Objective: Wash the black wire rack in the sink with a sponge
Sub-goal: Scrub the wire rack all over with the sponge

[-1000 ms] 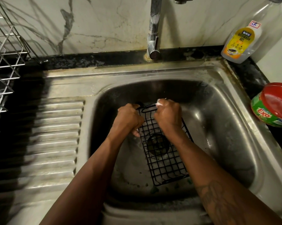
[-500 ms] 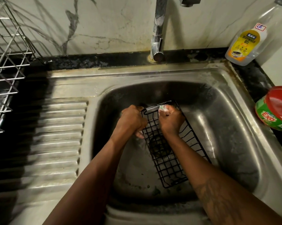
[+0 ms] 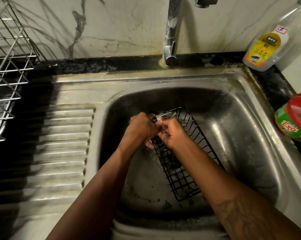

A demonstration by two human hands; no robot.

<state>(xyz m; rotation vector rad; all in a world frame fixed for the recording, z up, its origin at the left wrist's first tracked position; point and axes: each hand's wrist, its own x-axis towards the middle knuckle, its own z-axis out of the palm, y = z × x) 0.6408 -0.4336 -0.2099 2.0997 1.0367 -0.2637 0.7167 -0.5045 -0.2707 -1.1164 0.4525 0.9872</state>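
The black wire rack [image 3: 184,174] stands tilted in the steel sink [image 3: 246,139], its near end on the sink floor and its far end raised. My left hand [image 3: 139,130] grips the rack's far left corner. My right hand [image 3: 174,134] is right beside it at the same corner, fingers curled round a small pale sponge [image 3: 161,121] that is mostly hidden. White foam lies along the rack's far rim. The drain shows through the rack's mesh.
The tap [image 3: 170,42] stands behind the sink and no water runs. At the back right are a dishwash gel bottle [image 3: 266,47] and a red-lidded Exo tub [image 3: 295,118]. A ribbed drainboard [image 3: 59,144] and a metal dish rack [image 3: 7,58] lie to the left.
The rack has turned so its right side wall shows. My right hand slid left along the far rim to the corner beside my left hand, leaving foam on the rim.
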